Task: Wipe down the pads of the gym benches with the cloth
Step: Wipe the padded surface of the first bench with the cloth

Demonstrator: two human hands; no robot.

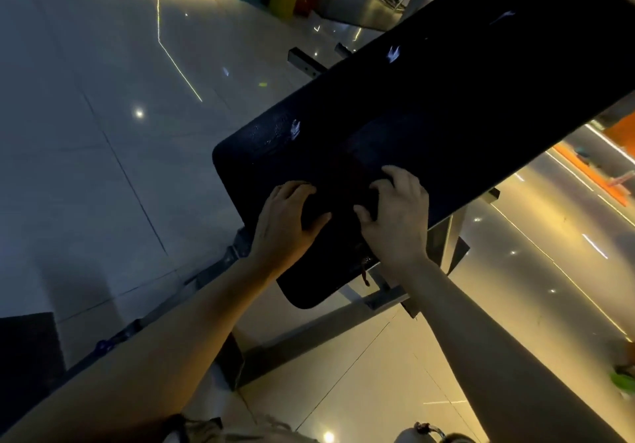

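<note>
On the near end of the bench pad (429, 99), left hand (285, 216) and right hand (395, 216) clutch a dark cloth (343, 188) that may bunch and skip patches

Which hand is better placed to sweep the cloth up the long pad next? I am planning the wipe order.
Probably the right hand. It lies on the dark cloth nearer the unwiped length of the pad, which runs up and right. The left hand sits nearer the pad's close end, better for steadying the cloth.

Dim room, glossy tiled floor (103, 133) reflecting ceiling lights
</note>
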